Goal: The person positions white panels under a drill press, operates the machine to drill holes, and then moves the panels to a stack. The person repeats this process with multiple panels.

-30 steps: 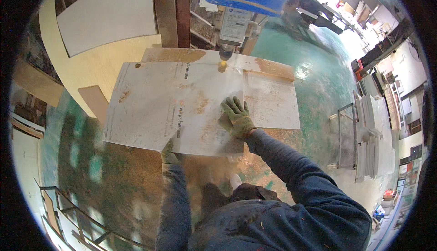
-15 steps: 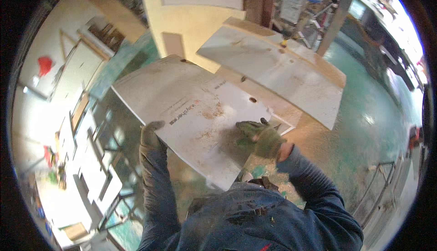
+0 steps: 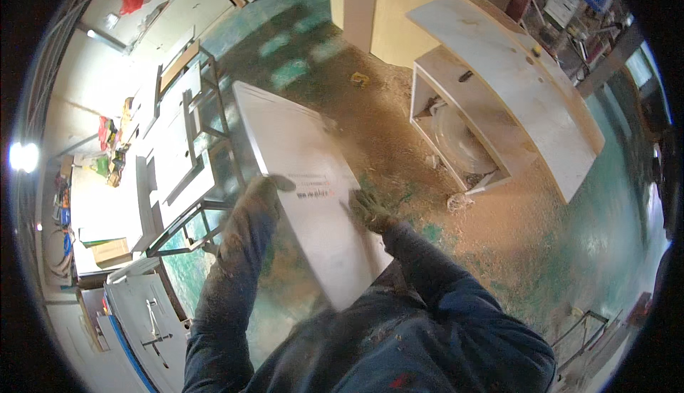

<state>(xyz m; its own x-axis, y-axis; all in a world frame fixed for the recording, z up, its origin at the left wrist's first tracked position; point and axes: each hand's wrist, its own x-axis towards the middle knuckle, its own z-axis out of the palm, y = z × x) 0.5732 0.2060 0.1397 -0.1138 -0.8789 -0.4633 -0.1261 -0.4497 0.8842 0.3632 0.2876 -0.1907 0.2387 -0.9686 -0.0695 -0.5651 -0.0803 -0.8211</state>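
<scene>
A large white board [image 3: 320,229] with printed marks hangs in front of my body, tilted, with its near end close to my waist. My gloved left hand [image 3: 263,192] grips its left edge, thumb over the top face. On the opposite edge is my gloved right hand [image 3: 370,211], fingers against the board and some of them hidden behind it. To the right stands an open-topped box frame [image 3: 509,172] with wooden sides, a clear rounded plastic-looking thing [image 3: 456,140] inside. Beyond it lies a long pale panel [image 3: 509,72] dusted with brown.
On the left, a bench [image 3: 121,193] with a metal frame carries white boards and tools. Boards with a clamp-like tool [image 3: 154,322] stand at lower left. A cream panel [image 3: 399,22] rises at the back. Sawdust covers the green floor [image 3: 385,101].
The white board has moved left off the box frame and tipped more steeply, uncovering the frame's open top. My right hand has shifted from above the board to its right edge. The view has turned left.
</scene>
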